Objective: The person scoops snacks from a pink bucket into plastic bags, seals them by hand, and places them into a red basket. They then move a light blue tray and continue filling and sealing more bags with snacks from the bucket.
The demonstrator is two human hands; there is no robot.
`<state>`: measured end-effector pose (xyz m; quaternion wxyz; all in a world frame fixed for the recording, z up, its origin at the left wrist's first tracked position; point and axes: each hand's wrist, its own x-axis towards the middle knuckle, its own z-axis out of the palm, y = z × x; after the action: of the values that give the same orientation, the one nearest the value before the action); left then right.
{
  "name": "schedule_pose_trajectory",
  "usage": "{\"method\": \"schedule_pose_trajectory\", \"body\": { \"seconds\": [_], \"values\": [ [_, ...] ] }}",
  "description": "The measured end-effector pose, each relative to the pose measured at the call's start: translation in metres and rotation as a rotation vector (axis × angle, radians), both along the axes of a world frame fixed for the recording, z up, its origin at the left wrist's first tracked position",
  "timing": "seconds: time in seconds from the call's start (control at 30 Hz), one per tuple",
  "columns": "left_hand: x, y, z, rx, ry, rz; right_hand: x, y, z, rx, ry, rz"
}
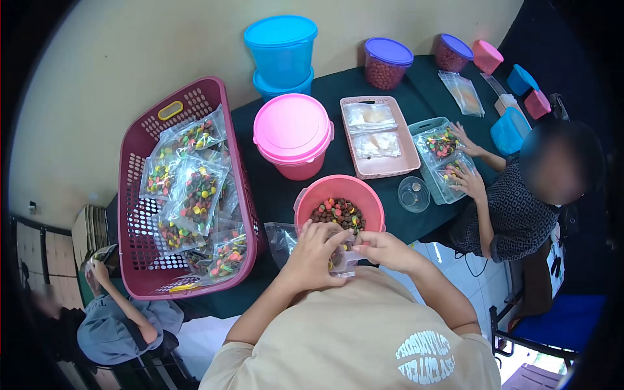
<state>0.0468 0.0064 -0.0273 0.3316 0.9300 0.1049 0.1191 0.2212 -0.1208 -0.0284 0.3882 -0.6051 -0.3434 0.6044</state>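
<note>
Close to my chest, my left hand (316, 252) is closed round a small clear plastic bag (344, 261) with some candies inside. The fingers of my right hand (383, 250) pinch the bag's right side near its top. Just beyond both hands stands a pink bowl (372, 195) holding brown, pink, yellow and green candies (336, 213). A flat clear plastic bag (281, 239) lies left of my left hand on the dark green tablecloth.
A maroon basket (242, 175) full of candy bags stands left. Beyond the bowl are a pink lidded tub (292, 133), a pink tray (380, 169) and a clear cup (414, 195). A co-worker (520, 201) at right handles bags in a green tray (448, 188); another person (123, 325) sits at left.
</note>
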Motion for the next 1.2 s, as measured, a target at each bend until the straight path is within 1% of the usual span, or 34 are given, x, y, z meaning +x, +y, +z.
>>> {"method": "schedule_pose_trajectory", "body": {
  "seconds": [0.03,0.1,0.13,0.2,0.27,0.3,0.33,0.37,0.4,0.43,0.5,0.53,0.57,0.63,0.67,0.7,0.77,0.8,0.83,0.87,0.9,0.93,0.97,1.0,1.03,1.07,1.1,1.17,1.2],
  "values": [
    [0.002,0.000,0.001,-0.002,-0.029,-0.014,-0.001,0.004,0.005,0.004,0.000,-0.005],
    [0.004,0.004,0.004,0.025,-0.054,-0.007,-0.003,0.011,0.017,0.117,-0.649,0.035],
    [0.004,0.005,0.004,-0.009,-0.062,0.024,-0.003,0.012,0.022,0.120,-0.649,0.034],
    [0.003,0.008,0.006,-0.043,-0.070,0.052,-0.004,0.014,0.033,0.245,-0.499,-0.064],
    [0.001,0.009,0.010,-0.170,-0.127,0.076,-0.007,0.016,0.059,0.233,-0.481,-0.092],
    [0.001,0.011,0.009,-0.171,-0.126,0.081,-0.008,0.017,0.069,0.220,-0.462,-0.117],
    [0.000,0.013,0.005,-0.264,-0.217,0.070,-0.008,0.018,0.072,0.219,-0.460,-0.110],
    [-0.001,0.014,0.003,-0.357,-0.306,0.060,-0.008,0.017,0.073,0.429,-0.657,-0.062],
    [-0.001,0.017,0.003,-0.395,-0.348,0.041,-0.009,0.017,0.075,0.642,-0.848,-0.012],
    [-0.003,0.019,0.000,-0.396,-0.345,0.046,-0.014,0.018,0.078,0.642,-0.843,-0.008],
    [-0.005,0.024,-0.008,-0.555,-0.487,-0.059,-0.028,0.022,0.083,0.749,-1.077,0.133],
    [-0.008,0.026,-0.009,-0.558,-0.507,-0.086,-0.033,0.023,0.078,0.792,-1.182,0.136],
    [-0.010,0.028,-0.009,-0.564,-0.505,-0.087,-0.033,0.021,0.081,0.786,-1.181,0.136],
    [-0.016,0.031,-0.007,-0.516,-0.486,-0.098,-0.028,0.014,0.093,0.925,-1.148,-0.033],
    [-0.021,0.034,-0.002,-0.398,-0.407,-0.073,-0.021,0.009,0.102,0.941,-1.096,-0.114],
    [-0.026,0.033,-0.001,-0.407,-0.409,-0.062,-0.013,0.001,0.105,0.909,-1.088,-0.193],
    [-0.032,0.030,-0.001,-0.329,-0.227,0.112,-0.005,-0.009,0.109,0.749,-1.000,-0.410],
    [-0.033,0.028,0.000,-0.377,-0.104,0.212,0.000,-0.009,0.105,0.747,-1.001,-0.399],
    [-0.035,0.026,-0.005,-0.385,-0.108,0.222,0.004,-0.006,0.096,0.634,-0.935,-0.453],
    [-0.037,0.026,-0.014,-0.350,-0.061,0.292,0.008,-0.001,0.084,0.522,-0.867,-0.503],
    [-0.039,0.025,-0.020,-0.314,-0.012,0.360,0.005,0.008,0.072,0.438,-0.935,-0.440],
    [-0.041,0.023,-0.022,-0.346,-0.042,0.400,0.006,0.016,0.052,0.370,-0.999,-0.320],
    [-0.043,0.022,-0.028,-0.354,-0.037,0.402,0.006,0.025,0.021,0.413,-1.077,-0.265],
    [-0.044,0.022,-0.036,-0.414,-0.049,0.468,0.006,0.034,-0.004,0.343,-1.160,-0.169],
    [-0.045,0.023,-0.042,-0.471,-0.063,0.536,0.007,0.045,-0.030,0.345,-1.240,-0.130],
    [-0.045,0.025,-0.045,-0.524,-0.090,0.556,0.006,0.053,-0.049,0.355,-1.320,-0.089],
    [-0.044,0.028,-0.053,-0.527,-0.091,0.567,0.001,0.058,-0.056,0.359,-1.317,-0.078],
    [-0.046,0.041,-0.081,-1.124,-0.304,0.553,-0.007,0.065,-0.067,0.233,-1.160,0.082],
    [-0.051,0.049,-0.092,-1.275,-0.276,0.569,-0.012,0.062,-0.078,0.361,-1.156,0.141]
  ]
}}
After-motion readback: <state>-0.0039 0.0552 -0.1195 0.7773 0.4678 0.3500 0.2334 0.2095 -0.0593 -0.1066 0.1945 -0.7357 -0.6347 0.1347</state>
